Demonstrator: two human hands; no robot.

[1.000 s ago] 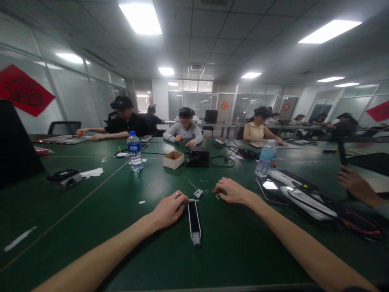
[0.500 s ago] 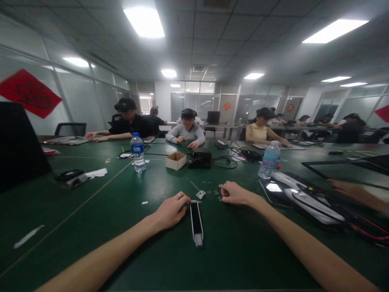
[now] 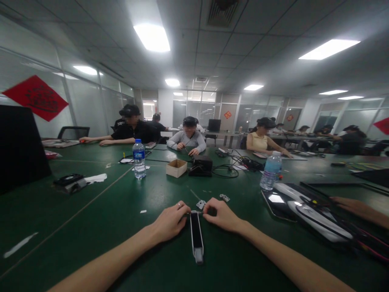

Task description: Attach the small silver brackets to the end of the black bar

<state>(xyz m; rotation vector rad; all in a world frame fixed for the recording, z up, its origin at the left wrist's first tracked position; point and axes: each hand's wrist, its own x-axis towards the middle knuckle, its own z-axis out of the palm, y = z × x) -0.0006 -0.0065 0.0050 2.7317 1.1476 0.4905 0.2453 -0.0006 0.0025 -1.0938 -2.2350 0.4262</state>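
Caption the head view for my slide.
Left hand and right hand flank a slim white-edged object on a green table.

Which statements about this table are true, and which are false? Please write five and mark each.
1. The left hand and right hand are at the far end of the slim white-rimmed device. True.
2. The right hand wears the ring. False: the ring is on the left hand.
3. The blue-capped water bottle lies on its side. False: it stands upright.
4. The open box stands right of the bottle. True.
5. A holed plate lies beyond the device. True.
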